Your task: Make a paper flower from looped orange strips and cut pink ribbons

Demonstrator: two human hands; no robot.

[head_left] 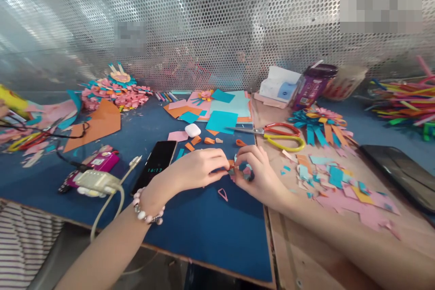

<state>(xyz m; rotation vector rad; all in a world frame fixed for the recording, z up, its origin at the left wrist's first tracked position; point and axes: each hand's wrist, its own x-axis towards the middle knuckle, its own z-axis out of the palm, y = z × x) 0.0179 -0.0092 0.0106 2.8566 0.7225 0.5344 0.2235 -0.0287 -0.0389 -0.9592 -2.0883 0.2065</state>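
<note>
A: Entries, largest first?

B: One bench (217,244), blue and brown; at left, one heap of pink paper flowers (117,93), made up; at right, one ribboned flower (317,123), likewise made up; one pair of scissors (282,137), untouched, tip over a flat blue square (220,120).

A: Hands?

B: Left hand (205,165), thumb and fingertips pinching an orange strip (231,163); right hand (253,170), thumb and forefinger pinching it opposite; strip between them, over the bench.

A: Done, and left?

B: Orange loops (209,141) and one pink loop (223,195), apparently formed; strip, seemingly unfinished; whether glued, cannot tell; blue square, unfolded.
</note>
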